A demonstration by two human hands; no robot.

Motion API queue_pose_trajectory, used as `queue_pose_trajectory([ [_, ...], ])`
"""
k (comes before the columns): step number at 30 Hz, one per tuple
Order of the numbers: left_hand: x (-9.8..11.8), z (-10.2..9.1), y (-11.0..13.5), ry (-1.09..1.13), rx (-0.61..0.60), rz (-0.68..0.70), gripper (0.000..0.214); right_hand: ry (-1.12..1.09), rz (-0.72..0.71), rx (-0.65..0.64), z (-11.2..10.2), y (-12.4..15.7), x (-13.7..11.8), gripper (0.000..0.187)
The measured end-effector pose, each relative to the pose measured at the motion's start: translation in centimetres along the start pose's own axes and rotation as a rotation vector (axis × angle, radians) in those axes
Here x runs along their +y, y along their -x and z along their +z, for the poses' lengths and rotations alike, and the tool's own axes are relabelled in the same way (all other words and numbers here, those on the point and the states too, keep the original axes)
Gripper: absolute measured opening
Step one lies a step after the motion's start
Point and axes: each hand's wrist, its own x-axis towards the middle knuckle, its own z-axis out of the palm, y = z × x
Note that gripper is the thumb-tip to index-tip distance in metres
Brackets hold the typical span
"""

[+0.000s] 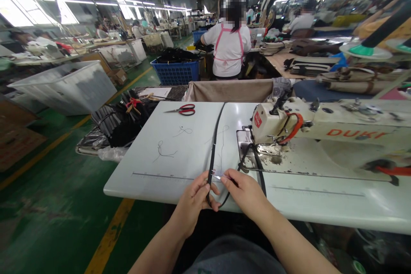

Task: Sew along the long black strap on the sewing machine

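A long narrow black strap (212, 154) runs from the far edge of the white table toward me, then loops back to the sewing machine (268, 124). Near the table's front edge, my left hand (198, 192) pinches this strap between thumb and fingers. My right hand (242, 186) is closed on a small silver pointed tool (216, 177); its tip is at the strap, just beside my left fingers. Most of the tool is hidden in the hand, so its exact kind does not show. Another stretch of strap lies under the machine's needle area.
Red-handled scissors (186, 110) and loose dark threads (165, 152) lie on the white table (144, 145). Bundled black strips (118, 120) stand off its left side. Behind are a fabric-lined bin (231, 92), a blue basket (176, 72) and a person in a pink-strapped apron (229, 51).
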Motion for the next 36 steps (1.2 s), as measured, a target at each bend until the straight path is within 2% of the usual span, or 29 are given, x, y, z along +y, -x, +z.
queue_pose_trajectory([
  [15, 0.6, 0.3, 0.2, 0.044, -0.033, -0.029, 0.047, 0.027, -0.012, 0.089, 0.0, 0.2, 0.6, 0.033],
  [24, 0.5, 0.7, 0.3, 0.002, -0.133, -0.028, 0.047, 0.019, -0.059, 0.119, 0.0, 0.3, 0.4, 0.029],
  [30, 0.6, 0.6, 0.2, -0.011, -0.143, -0.058, 0.057, -0.038, -0.021, 0.214, -0.3, 0.4, 1.1, 0.039],
  [33, 0.8, 0.3, 0.0, -0.122, -0.15, -0.058, 0.065, -0.122, -0.002, 0.218, -0.7, 0.6, 2.0, 0.039],
  [36, 1.9, -0.5, -0.3, -0.362, -0.135, -0.051, 0.071, -0.194, 0.013, 0.226, -0.8, 1.2, 3.1, 0.041],
])
